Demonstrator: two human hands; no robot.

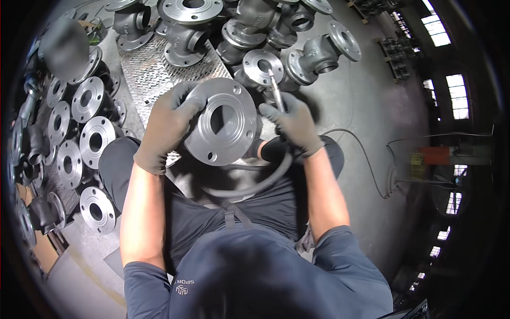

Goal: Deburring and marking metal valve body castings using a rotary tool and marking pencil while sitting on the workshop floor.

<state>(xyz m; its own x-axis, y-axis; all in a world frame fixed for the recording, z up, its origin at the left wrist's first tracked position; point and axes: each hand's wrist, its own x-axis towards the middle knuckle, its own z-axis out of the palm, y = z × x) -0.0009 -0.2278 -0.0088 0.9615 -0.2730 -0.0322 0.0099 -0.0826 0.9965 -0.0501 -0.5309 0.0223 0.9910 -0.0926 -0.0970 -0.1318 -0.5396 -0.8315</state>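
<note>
My left hand (169,125), in a grey glove, is closed on the left rim of a round metal flange (241,125) that faces up over my lap. The flange has a wide centre hole, raised rings and bolt holes; what lies beneath it is mostly hidden. In my gloved right hand (296,125) is a slim, pen-shaped metal tool (275,91), its pointed tip up and away from me. A thick grey hose (260,187) curves from below that hand across my lap. The tool's tip is apart from the flange, at its upper right.
Several flanged valve bodies (313,56) stand beyond my hands, some on a textured metal plate (154,80). More flanged castings (95,141) are stacked at the left, near another person (64,50). A thin cable (366,154) lies on the floor at right.
</note>
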